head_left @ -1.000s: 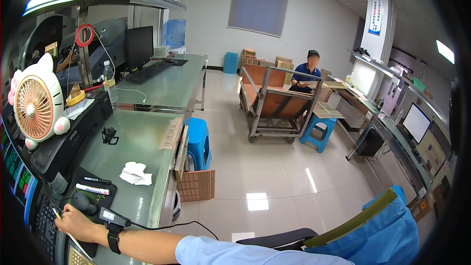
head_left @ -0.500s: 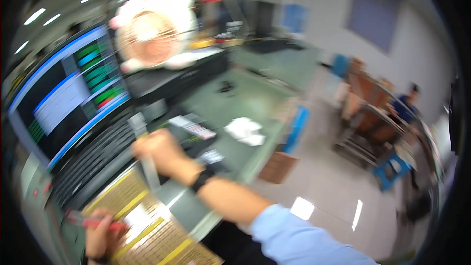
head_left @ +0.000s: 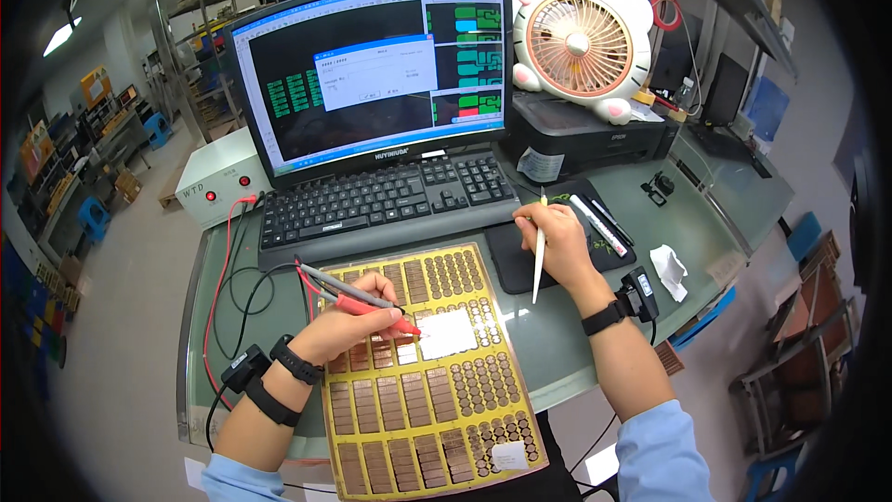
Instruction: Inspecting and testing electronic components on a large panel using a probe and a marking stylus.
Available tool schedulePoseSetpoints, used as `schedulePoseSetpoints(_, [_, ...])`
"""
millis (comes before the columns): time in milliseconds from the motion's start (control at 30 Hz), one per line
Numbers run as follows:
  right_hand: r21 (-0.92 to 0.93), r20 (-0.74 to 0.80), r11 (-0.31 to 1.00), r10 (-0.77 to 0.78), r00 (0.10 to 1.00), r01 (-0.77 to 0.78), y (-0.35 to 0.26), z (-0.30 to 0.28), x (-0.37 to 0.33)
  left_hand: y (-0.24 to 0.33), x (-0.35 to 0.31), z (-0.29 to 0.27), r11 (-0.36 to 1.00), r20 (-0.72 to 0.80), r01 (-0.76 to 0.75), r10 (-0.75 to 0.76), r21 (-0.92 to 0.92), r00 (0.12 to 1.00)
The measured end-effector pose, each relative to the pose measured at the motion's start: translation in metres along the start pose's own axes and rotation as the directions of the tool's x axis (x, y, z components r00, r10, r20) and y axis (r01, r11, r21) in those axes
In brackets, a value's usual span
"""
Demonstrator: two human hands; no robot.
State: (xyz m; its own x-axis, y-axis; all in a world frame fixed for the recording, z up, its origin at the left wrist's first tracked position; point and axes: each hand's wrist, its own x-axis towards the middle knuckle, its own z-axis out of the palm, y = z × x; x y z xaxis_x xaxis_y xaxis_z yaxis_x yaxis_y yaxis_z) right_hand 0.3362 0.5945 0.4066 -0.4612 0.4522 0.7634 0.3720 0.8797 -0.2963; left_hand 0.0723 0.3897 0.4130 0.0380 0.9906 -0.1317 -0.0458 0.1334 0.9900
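Note:
A yellow circuit board panel (head_left: 403, 431) with rows of copper-coloured blocks and round pads lies slanted in front of me, over the desk's near edge. My left hand (head_left: 358, 321) is closed around a pair of test probes, one red (head_left: 372, 312) and one grey (head_left: 346, 285). The red tip is over the panel's middle, beside a bright white patch; whether it touches, I cannot tell. My right hand (head_left: 557, 242) pinches a slim white pen-shaped tool (head_left: 539, 265), raised above the mouse pad (head_left: 509, 258) and apart from the panel.
Behind the panel stand a black keyboard (head_left: 372, 200) and a lit monitor (head_left: 372, 74). Red and black leads run by a white box (head_left: 223, 177) at left. A fan (head_left: 581, 42) sits on a black printer (head_left: 595, 135). Markers (head_left: 599, 225) and crumpled tissue (head_left: 668, 271) lie at right.
My view has swung left and steadied, bringing the whole monitor and panel into sight. My right hand is now off to the panel's right; both hands keep their tools.

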Motion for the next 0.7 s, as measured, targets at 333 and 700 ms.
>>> schedulePoseSetpoints(333, [-0.017,0.047,1.000,0.009,0.999,-0.008,-0.005,-0.001,-0.002,-0.004,0.002,-0.003,1.000,0.038,0.015,-0.014,-0.015,0.999])
schedulePoseSetpoints(700, [-0.059,0.022,0.997,-0.043,0.999,0.044,0.011,0.007,-0.008,-0.002,0.001,0.001,0.999,0.029,-0.025,0.025,-0.023,0.999])
